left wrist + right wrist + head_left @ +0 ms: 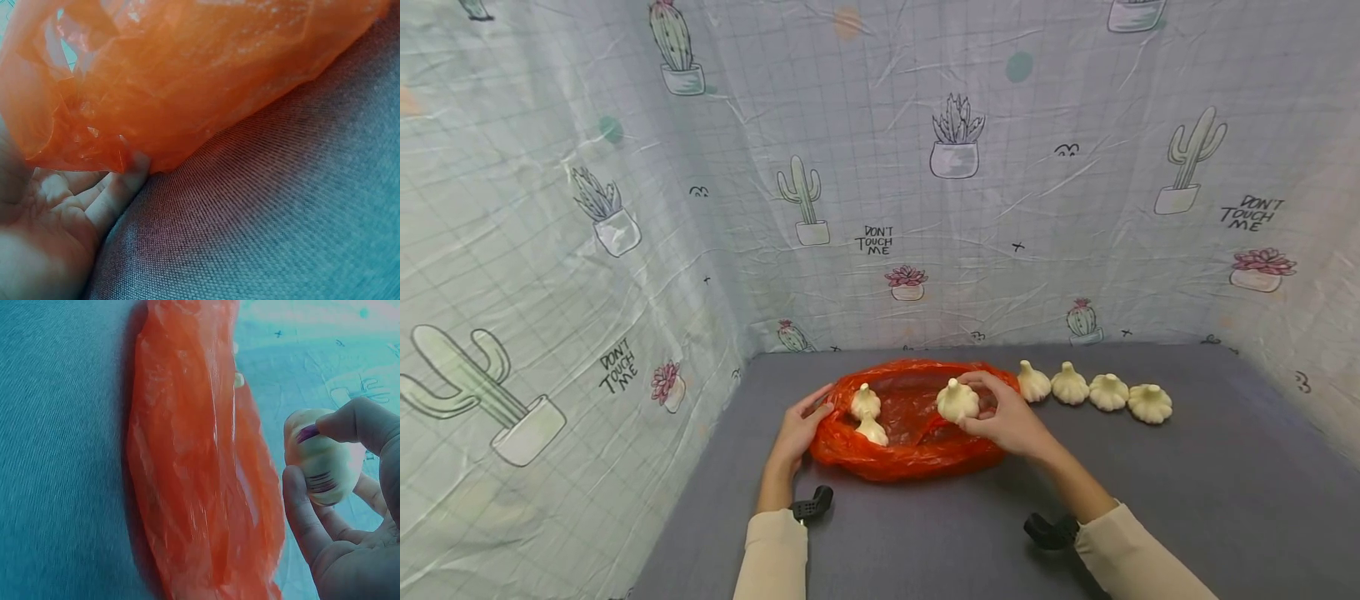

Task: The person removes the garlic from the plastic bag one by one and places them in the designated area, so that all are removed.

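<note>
A red plastic bag (pixel 895 467) lies spread with its mouth facing up. Two garlic bulbs, one of them this pale bulb (pixel 866 402), sit inside at its left end. My left hand (pixel 797 429) holds the bag's left side; in the left wrist view the plastic (pixel 169 81) partly covers its fingertips. Over the right part of the bag's mouth, my right hand (pixel 1011 421) grips another garlic bulb (pixel 957 402) between thumb and fingers. Purple streaks mark that held bulb (pixel 325 459) in the right wrist view.
Several more garlic bulbs stand in a row right of the bag, ending with this bulb (pixel 1150 403). All rest on a dark grey cloth-covered table (pixel 925 542). A cactus-print curtain (pixel 1000 217) hangs behind and at both sides.
</note>
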A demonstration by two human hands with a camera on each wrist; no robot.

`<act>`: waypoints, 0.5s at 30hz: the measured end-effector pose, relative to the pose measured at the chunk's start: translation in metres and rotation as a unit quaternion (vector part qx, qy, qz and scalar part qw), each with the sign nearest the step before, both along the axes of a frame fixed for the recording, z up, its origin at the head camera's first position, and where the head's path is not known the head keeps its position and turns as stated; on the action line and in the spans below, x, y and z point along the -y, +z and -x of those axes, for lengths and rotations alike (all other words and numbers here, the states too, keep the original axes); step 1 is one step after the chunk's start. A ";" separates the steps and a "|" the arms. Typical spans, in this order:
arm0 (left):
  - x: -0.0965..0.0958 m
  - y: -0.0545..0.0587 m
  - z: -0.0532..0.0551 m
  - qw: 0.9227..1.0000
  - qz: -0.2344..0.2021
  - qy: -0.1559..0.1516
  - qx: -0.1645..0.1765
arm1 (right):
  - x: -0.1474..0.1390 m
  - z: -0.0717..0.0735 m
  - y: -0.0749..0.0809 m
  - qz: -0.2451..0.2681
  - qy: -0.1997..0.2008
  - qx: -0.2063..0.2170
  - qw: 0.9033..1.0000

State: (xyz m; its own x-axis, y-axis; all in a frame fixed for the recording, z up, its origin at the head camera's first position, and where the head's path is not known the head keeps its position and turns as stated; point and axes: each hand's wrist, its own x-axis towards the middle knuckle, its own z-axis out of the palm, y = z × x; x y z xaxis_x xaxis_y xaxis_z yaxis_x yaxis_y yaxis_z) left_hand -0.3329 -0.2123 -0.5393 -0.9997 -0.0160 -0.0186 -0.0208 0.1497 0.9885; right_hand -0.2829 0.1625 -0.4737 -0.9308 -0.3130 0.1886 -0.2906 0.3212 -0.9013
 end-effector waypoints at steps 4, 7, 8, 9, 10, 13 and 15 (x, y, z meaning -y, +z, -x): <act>-0.001 0.000 0.001 1.000 -0.004 -0.001 0.001 | -0.011 -0.004 -0.001 -0.008 -0.004 -0.014 1.000; -0.001 0.000 0.001 1.000 -0.003 0.001 0.001 | -0.019 -0.006 -0.002 -0.006 -0.007 -0.022 1.000; -0.001 0.000 0.001 1.000 -0.002 0.001 0.001 | -0.021 -0.007 -0.002 -0.003 -0.007 -0.023 1.000; -0.001 0.000 0.002 1.000 -0.002 0.002 0.001 | -0.024 -0.007 -0.003 -0.002 -0.008 -0.024 1.000; -0.001 0.000 0.002 1.000 -0.002 0.003 0.001 | -0.026 -0.008 -0.003 -0.003 -0.008 -0.029 1.000; -0.001 0.000 0.002 1.000 -0.001 0.004 0.000 | -0.033 -0.010 -0.004 -0.005 -0.010 -0.039 0.999; -0.001 -0.001 0.003 1.000 -0.003 0.005 -0.001 | -0.038 -0.011 -0.004 -0.006 -0.012 -0.042 0.999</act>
